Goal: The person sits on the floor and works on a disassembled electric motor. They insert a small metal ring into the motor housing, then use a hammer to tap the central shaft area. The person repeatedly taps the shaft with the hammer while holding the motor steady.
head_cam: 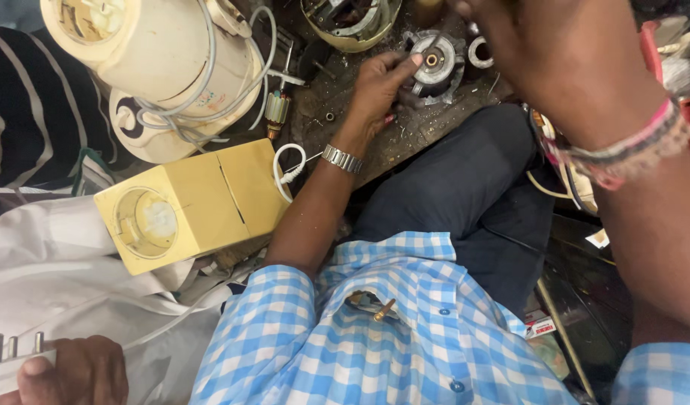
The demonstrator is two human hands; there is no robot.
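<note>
Head view: left hand [378, 82] fingertips pinching rim of round metal motor housing [435, 64] on workbench. Right hand [555, 60] raised just right of housing, finger state unclear. Yellow appliance base [191, 202] well left.

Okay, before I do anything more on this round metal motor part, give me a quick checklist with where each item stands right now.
1. Left hand steadying the motor part: ok, fingers on its rim.
2. Right hand over the part: ok, raised close to the camera.
3. Tool in right hand: cannot tell, grip hidden.
4. Part seated flat on the workbench: ok.
5. Loose armature away from the hands: ok.
6. Bench tidy: not ok, screws and scraps scattered.
</note>
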